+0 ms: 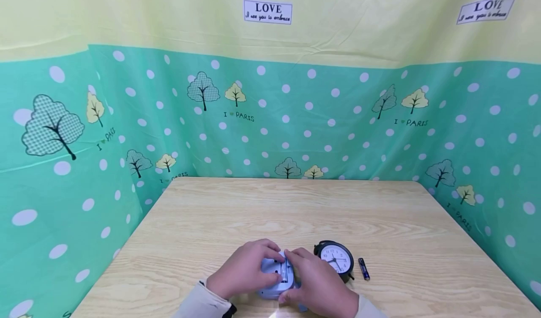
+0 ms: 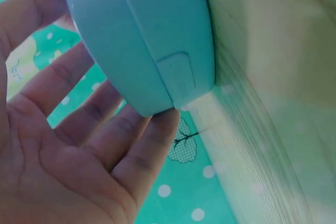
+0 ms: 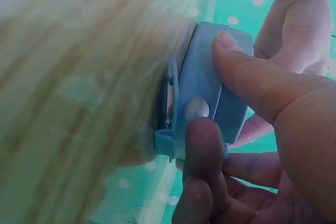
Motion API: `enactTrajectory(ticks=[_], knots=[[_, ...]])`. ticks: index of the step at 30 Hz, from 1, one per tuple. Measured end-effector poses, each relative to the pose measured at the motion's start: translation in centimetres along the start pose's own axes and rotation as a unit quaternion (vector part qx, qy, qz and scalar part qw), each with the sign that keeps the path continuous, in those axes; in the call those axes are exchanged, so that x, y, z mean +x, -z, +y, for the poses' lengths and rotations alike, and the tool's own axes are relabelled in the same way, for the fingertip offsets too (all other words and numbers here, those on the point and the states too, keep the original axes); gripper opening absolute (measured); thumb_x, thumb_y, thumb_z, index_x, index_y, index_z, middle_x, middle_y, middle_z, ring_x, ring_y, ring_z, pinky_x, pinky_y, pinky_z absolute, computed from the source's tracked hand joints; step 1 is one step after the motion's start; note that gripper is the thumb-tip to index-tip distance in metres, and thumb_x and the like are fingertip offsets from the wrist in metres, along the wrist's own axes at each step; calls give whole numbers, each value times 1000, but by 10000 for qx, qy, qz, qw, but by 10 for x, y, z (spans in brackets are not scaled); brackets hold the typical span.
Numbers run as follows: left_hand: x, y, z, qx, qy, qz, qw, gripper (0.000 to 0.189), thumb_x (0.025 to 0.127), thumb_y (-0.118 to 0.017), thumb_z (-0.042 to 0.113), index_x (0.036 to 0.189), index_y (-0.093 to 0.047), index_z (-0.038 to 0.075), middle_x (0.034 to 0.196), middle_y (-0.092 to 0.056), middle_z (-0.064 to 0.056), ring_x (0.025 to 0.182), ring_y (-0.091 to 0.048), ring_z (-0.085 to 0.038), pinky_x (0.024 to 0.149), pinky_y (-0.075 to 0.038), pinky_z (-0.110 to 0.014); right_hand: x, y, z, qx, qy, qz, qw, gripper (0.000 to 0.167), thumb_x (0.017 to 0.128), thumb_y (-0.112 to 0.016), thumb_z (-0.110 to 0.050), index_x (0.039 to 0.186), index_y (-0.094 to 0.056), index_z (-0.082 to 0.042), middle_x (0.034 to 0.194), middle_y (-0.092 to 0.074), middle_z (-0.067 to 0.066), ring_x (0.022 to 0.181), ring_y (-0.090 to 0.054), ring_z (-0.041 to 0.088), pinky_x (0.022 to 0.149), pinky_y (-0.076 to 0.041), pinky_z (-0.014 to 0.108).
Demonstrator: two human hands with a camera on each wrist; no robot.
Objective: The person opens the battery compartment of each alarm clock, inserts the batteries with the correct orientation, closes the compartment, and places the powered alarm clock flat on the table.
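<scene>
A light blue rounded plastic case lies back up on the table, with its battery slot uncovered and what looks like a battery inside. My left hand holds its left side, thumb and fingertips at the slot; in the left wrist view the fingers reach along the edge of the case. From the right, my right hand grips it. The right wrist view has that thumb and the bent fingers against the case, close to a white round button. A blue flap sticks out at its lower side.
A black round alarm clock lies face up just beyond the right hand. Right of it is a loose dark battery. The wooden table backs onto a green and yellow dotted curtain.
</scene>
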State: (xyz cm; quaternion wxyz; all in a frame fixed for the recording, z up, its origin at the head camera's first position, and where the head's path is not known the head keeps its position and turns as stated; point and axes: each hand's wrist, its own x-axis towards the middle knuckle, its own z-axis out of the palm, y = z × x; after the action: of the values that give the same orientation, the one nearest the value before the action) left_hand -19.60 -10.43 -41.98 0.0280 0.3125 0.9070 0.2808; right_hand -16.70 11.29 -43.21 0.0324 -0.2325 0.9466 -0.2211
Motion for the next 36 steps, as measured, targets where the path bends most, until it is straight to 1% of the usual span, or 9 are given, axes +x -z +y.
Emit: enactTrajectory(ticks=[3,7,10,14,20,23,28,32,36], knots=[[-2,2,-2,-238,-47,-19,9997,53,81,-84,38,129,-71,21,129,-67,8,114,-62,-11,95,-54,-32,0,0,-1,-55,-19,-40,10000,103,71,-78,-72,150,-54,-10,138,-61,0,118,-63,13,95,-57,41],[-4,1,-4,-587,-1,-68,9983,84,69,-92,38,142,-59,13,134,-64,2,111,-61,-10,91,-53,-27,-1,1,-2,-203,-50,-30,9998,106,70,-79,-73,150,-53,-9,139,-61,1,117,-63,13,95,-57,41],[-5,0,-5,-655,33,-152,9977,97,62,-96,37,146,-54,10,134,-62,0,107,-59,-8,88,-52,-25,-3,3,-1,-248,-23,-23,9997,107,70,-80,-72,150,-52,-7,139,-62,3,117,-63,13,94,-57,40],[-4,-2,-5,-495,10,-195,9986,95,59,-97,37,141,-59,7,127,-63,4,102,-58,-5,84,-52,-22,-7,10,1,-287,156,68,9994,101,70,-82,-69,146,-57,-6,136,-64,3,116,-64,13,93,-58,38],[-4,-1,-5,-199,-37,-178,9996,90,58,-97,36,136,-63,6,122,-64,7,101,-58,-3,83,-52,-22,-15,22,3,-539,321,165,9979,75,69,-87,-64,123,-71,-15,119,-70,-5,102,-66,9,84,-59,36],[-4,0,-4,-197,-27,-190,9996,90,59,-97,35,137,-63,6,123,-65,7,102,-59,-4,84,-53,-22,-17,26,4,-365,191,-77,9991,67,67,-89,-61,117,-73,-19,112,-71,-8,93,-63,4,80,-57,34],[-4,0,-3,-209,10,-249,9995,90,59,-96,34,138,-62,8,124,-65,7,103,-58,-5,85,-52,-23,-19,27,7,-141,67,-533,9985,54,67,-93,-50,109,-73,-24,101,-67,-15,79,-54,0,73,-51,27],[-4,0,-4,-152,51,-296,9994,90,59,-96,36,139,-62,10,124,-64,8,103,-58,-4,85,-52,-23,-19,26,8,-147,181,-753,9969,48,67,-94,-47,104,-72,-27,96,-63,-17,76,-53,0,69,-47,23],[-4,0,-5,-111,134,-318,9993,91,59,-96,36,139,-62,10,125,-64,8,102,-57,-4,85,-52,-23,-18,25,8,-109,310,-800,9963,45,67,-94,-43,103,-72,-28,94,-62,-19,76,-53,0,69,-47,22]])
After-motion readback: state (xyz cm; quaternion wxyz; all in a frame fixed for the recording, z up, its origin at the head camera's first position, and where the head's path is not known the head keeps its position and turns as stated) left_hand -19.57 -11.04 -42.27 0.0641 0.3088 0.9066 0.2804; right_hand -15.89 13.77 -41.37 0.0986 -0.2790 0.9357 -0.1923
